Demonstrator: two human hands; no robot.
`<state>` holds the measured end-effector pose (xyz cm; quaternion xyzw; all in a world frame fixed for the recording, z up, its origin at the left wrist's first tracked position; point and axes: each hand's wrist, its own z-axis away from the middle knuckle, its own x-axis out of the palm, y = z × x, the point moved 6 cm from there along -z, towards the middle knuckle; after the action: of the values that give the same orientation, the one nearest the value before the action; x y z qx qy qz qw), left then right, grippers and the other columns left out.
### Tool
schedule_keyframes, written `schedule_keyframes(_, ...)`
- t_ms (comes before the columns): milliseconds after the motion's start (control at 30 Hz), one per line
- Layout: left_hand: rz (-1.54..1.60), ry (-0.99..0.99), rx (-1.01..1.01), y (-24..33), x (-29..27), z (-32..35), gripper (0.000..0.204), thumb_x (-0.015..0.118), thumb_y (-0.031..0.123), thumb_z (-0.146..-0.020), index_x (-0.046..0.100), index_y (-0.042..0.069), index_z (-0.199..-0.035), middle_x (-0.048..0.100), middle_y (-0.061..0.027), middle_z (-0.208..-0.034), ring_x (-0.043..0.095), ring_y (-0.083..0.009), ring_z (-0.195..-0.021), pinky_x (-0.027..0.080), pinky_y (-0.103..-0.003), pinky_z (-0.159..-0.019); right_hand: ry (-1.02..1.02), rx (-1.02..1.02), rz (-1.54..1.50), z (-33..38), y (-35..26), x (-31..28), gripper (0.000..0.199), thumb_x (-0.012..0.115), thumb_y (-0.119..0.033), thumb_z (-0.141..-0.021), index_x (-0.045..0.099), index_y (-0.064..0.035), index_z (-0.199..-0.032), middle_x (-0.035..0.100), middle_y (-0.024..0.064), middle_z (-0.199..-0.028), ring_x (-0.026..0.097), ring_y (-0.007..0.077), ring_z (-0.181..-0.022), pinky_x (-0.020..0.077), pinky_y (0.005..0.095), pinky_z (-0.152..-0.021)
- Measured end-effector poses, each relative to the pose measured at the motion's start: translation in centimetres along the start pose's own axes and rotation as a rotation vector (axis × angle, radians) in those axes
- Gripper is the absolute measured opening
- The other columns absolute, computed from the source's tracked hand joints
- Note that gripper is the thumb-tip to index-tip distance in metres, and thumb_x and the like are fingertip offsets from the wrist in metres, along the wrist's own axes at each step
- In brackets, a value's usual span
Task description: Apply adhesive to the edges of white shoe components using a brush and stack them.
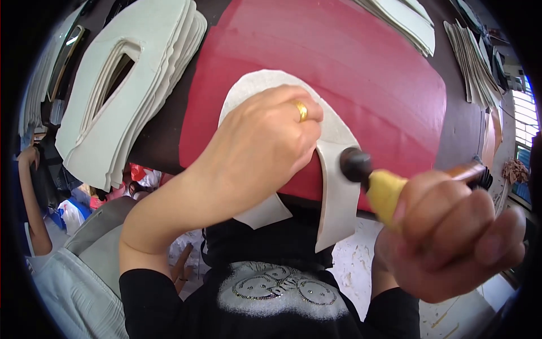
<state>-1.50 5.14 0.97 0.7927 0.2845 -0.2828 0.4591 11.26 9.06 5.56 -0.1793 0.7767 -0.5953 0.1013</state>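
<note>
— What takes up most of the bench?

— A red sheet [361,73] spread over the dark worktable [463,124]. To its left lies a thick stack of white cut pieces [135,85], each with a long slot through it, and thinner stacks of pale pieces [406,22] sit along the far edge.

— And the piece being worked on?

— A white U-shaped cut piece [336,186] lies on the near edge of the red sheet, its two legs hanging over the table edge toward the person.

— What are the hands doing?

— The left hand [262,144], a gold ring [302,110] on one finger, presses down on the arch of the piece, fingers curled over it. The right hand [451,237] is closed around a brush handle with a yellow grip [387,192]; its dark round head [354,164] touches the right leg of the piece.

— Anything smaller?

— White scraps on the floor [361,265] below.
</note>
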Motion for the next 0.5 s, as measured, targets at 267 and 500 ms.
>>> schedule_keyframes(267, -0.018, 0.093, -0.061, -0.3, -0.8, 1.6, 0.006, 0.064, 0.001, -0.072, 0.059, 0.004, -0.071, 0.063, -0.0053, -0.098, 0.057, -0.0238, -0.094, 0.046, -0.037, -0.084, -0.049, -0.043, -0.065, -0.8, 1.2, 0.5, 0.024, 0.031, -0.028, -0.106, 0.047, -0.0134, -0.096, 0.034, -0.0032, -0.054, 0.037, 0.0092, -0.044, 0.0363, 0.0265, -0.045)
schedule_keyframes(500, -0.163, 0.176, -0.248, -0.4, -1.0, 3.5, 0.01, 0.067, 0.0, -0.069, 0.059, 0.005, -0.074, 0.063, -0.0061, -0.103, 0.057, -0.0248, -0.099, 0.044, -0.037, -0.087, -0.043, -0.091, -0.033, -2.0, 1.5, 2.1, 0.029, 0.029, -0.03, -0.107, 0.049, -0.0123, -0.096, 0.033, -0.0036, -0.053, 0.035, 0.0093, -0.044, 0.034, 0.0257, -0.046)
